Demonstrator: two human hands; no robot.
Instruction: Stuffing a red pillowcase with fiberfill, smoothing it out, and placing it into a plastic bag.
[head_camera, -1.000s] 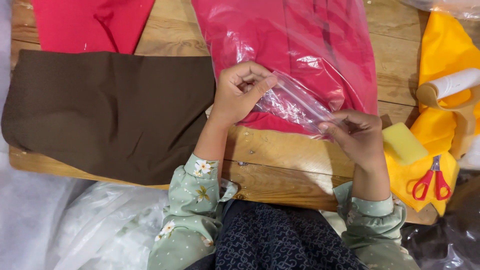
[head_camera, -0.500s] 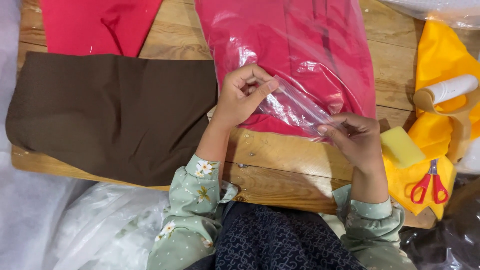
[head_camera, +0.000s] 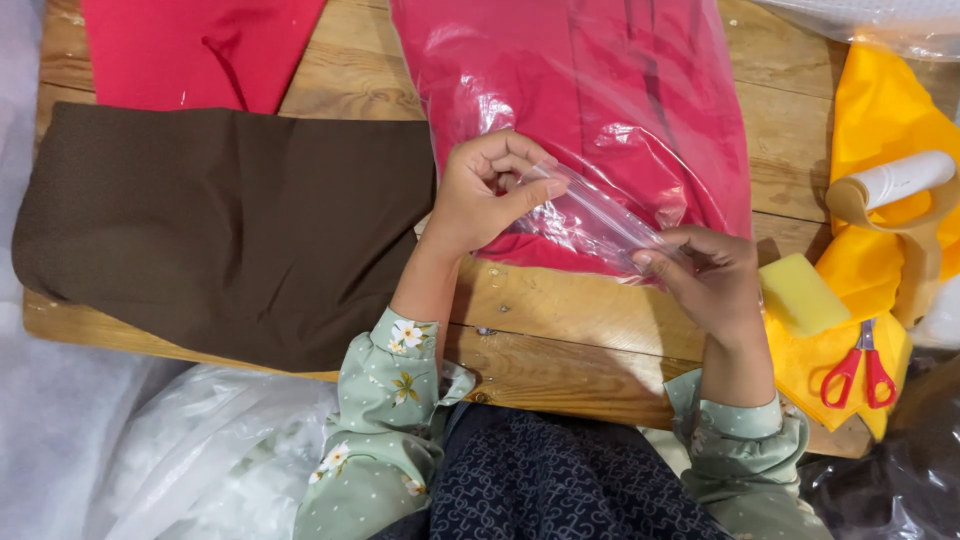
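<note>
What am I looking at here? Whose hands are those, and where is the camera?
The camera sits on a person's head and looks down, so you see their own two hands. The left hand and the right hand both pinch the open flap of a clear plastic bag with a pink cloth inside. It lies on a wooden table. Beside it are a brown cloth, a red cloth, a yellow cloth, a yellow sponge, red scissors and a roll of tape.
</note>
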